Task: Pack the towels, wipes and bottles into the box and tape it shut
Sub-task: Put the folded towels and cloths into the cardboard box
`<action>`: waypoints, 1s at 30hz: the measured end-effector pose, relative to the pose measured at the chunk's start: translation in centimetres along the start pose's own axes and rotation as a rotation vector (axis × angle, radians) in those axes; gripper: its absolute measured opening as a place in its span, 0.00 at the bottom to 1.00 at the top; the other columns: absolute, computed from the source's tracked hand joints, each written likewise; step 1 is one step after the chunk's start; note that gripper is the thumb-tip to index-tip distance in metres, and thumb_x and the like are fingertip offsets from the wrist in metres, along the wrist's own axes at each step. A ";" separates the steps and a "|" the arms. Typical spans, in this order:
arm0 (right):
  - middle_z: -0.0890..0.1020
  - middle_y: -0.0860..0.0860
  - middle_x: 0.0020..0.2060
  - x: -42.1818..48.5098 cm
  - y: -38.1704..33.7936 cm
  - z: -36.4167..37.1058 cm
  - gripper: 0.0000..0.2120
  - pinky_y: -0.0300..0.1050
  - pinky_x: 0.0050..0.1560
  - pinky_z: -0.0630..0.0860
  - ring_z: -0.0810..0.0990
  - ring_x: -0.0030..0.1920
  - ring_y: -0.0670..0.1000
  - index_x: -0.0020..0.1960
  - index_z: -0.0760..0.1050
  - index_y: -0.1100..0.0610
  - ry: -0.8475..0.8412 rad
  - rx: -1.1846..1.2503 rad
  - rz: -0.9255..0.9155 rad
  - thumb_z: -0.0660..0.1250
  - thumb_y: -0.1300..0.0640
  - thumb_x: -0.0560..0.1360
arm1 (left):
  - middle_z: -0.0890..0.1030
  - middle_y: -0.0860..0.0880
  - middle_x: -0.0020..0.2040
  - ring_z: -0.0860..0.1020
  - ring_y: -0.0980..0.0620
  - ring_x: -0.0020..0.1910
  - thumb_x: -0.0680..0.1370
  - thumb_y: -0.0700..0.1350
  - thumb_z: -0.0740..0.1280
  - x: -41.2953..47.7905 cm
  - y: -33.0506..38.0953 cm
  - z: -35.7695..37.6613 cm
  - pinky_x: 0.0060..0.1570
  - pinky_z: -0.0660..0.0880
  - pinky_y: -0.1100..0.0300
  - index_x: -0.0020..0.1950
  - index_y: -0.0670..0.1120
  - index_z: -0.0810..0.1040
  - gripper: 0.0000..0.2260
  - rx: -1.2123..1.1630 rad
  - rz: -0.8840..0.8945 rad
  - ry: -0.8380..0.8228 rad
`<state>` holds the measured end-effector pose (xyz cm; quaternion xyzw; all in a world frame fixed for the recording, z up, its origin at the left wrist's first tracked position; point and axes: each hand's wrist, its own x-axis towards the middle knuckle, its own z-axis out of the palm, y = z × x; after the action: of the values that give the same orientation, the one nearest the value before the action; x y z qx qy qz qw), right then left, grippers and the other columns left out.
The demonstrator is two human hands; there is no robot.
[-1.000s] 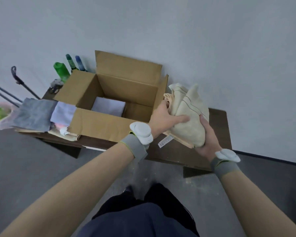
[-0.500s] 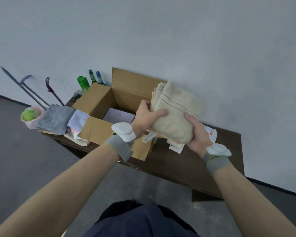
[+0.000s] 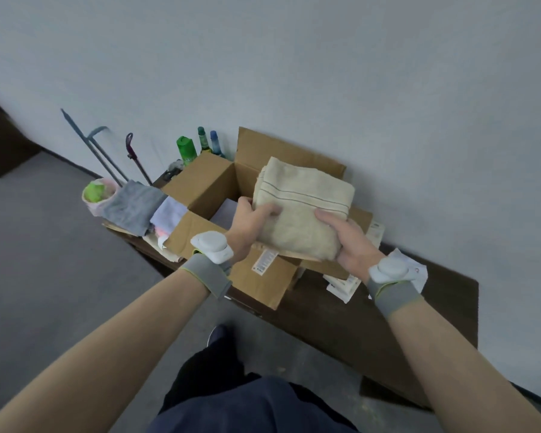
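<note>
Now holding the towel (image 3: 303, 207) over the open box (image 3: 206, 185) instead of beside it, left hand (image 3: 249, 228) and right hand (image 3: 349, 242) clamped on its sides. Ready to lower in.

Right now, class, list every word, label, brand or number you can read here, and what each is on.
Nothing can be read as words.
Tag hanging from the beige towel: print too blurred to read.
White packets on the table: print too small to read.
Green bottle behind the box: label blurred.
</note>
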<state>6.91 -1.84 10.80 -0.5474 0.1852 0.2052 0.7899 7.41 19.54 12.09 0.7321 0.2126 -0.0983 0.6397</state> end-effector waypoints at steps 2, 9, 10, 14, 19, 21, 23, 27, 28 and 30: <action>0.88 0.51 0.58 1.1 0.0 1.1 0.26 0.53 0.54 0.84 0.87 0.57 0.53 0.67 0.79 0.54 0.012 -0.033 0.008 0.80 0.53 0.72 | 0.73 0.52 0.54 0.73 0.56 0.50 0.73 0.54 0.74 1.5 0.1 -0.8 0.38 0.70 0.60 0.62 0.51 0.66 0.24 0.001 -0.030 0.011; 0.88 0.53 0.57 6.4 0.4 4.0 0.22 0.50 0.54 0.84 0.88 0.55 0.53 0.65 0.80 0.57 0.112 -0.127 0.025 0.80 0.55 0.73 | 0.74 0.48 0.60 0.76 0.49 0.56 0.75 0.52 0.72 8.1 0.2 -3.0 0.46 0.74 0.56 0.69 0.48 0.66 0.26 0.087 -0.180 -0.092; 0.88 0.53 0.57 7.3 0.5 4.3 0.22 0.50 0.52 0.84 0.87 0.55 0.53 0.65 0.80 0.57 0.142 -0.149 0.036 0.80 0.55 0.73 | 0.74 0.48 0.59 0.76 0.49 0.54 0.75 0.51 0.71 9.2 0.0 -3.0 0.45 0.74 0.57 0.69 0.47 0.67 0.25 0.104 -0.217 -0.119; 0.87 0.52 0.53 9.3 1.5 5.4 0.19 0.42 0.40 0.83 0.86 0.49 0.50 0.62 0.79 0.58 0.250 -0.249 0.086 0.79 0.57 0.74 | 0.77 0.49 0.49 0.76 0.53 0.44 0.79 0.46 0.68 12.1 -1.7 -2.9 0.34 0.71 0.61 0.62 0.45 0.71 0.13 0.137 -0.264 -0.170; 0.85 0.54 0.58 11.8 3.5 6.3 0.18 0.44 0.50 0.84 0.86 0.52 0.50 0.62 0.79 0.59 0.371 -0.464 0.183 0.78 0.57 0.75 | 0.75 0.50 0.47 0.74 0.54 0.43 0.82 0.41 0.64 15.7 -5.4 -2.5 0.38 0.71 0.60 0.57 0.46 0.70 0.06 0.246 -0.419 -0.368; 0.83 0.56 0.61 12.4 4.2 6.6 0.23 0.55 0.63 0.81 0.83 0.59 0.56 0.67 0.77 0.61 0.430 -0.568 0.253 0.78 0.55 0.75 | 0.75 0.50 0.49 0.75 0.52 0.46 0.82 0.40 0.63 16.8 -6.5 -2.2 0.48 0.72 0.56 0.63 0.45 0.69 0.10 0.320 -0.460 -0.445; 0.83 0.57 0.60 12.9 5.0 6.9 0.24 0.58 0.65 0.79 0.82 0.61 0.59 0.68 0.77 0.61 0.491 -0.632 0.301 0.77 0.53 0.75 | 0.77 0.45 0.62 0.76 0.45 0.59 0.82 0.39 0.62 17.8 -6.9 -1.9 0.61 0.73 0.52 0.72 0.40 0.69 0.17 0.400 -0.465 -0.527; 0.81 0.58 0.62 13.4 5.8 7.2 0.28 0.55 0.62 0.80 0.80 0.61 0.59 0.70 0.72 0.63 0.566 -0.745 0.406 0.76 0.51 0.76 | 0.70 0.42 0.75 0.70 0.40 0.72 0.83 0.38 0.63 19.1 -7.4 -0.8 0.73 0.68 0.46 0.79 0.42 0.65 0.24 0.523 -0.433 -0.634; 0.80 0.58 0.63 13.4 5.9 7.4 0.30 0.54 0.61 0.79 0.80 0.61 0.60 0.71 0.70 0.63 0.576 -0.778 0.427 0.75 0.50 0.76 | 0.70 0.42 0.75 0.69 0.40 0.73 0.83 0.39 0.63 19.3 -7.6 -0.6 0.73 0.68 0.45 0.79 0.43 0.65 0.24 0.532 -0.429 -0.646; 0.78 0.59 0.64 13.7 6.0 7.8 0.31 0.52 0.58 0.78 0.79 0.63 0.61 0.72 0.66 0.65 0.603 -0.843 0.459 0.74 0.50 0.78 | 0.71 0.42 0.74 0.70 0.40 0.72 0.82 0.39 0.65 19.7 -8.1 -0.3 0.73 0.69 0.45 0.78 0.43 0.66 0.24 0.537 -0.428 -0.667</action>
<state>15.90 9.03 1.52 -0.7956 0.4189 0.2623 0.3504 21.38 24.28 -3.33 0.7398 0.1087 -0.5088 0.4266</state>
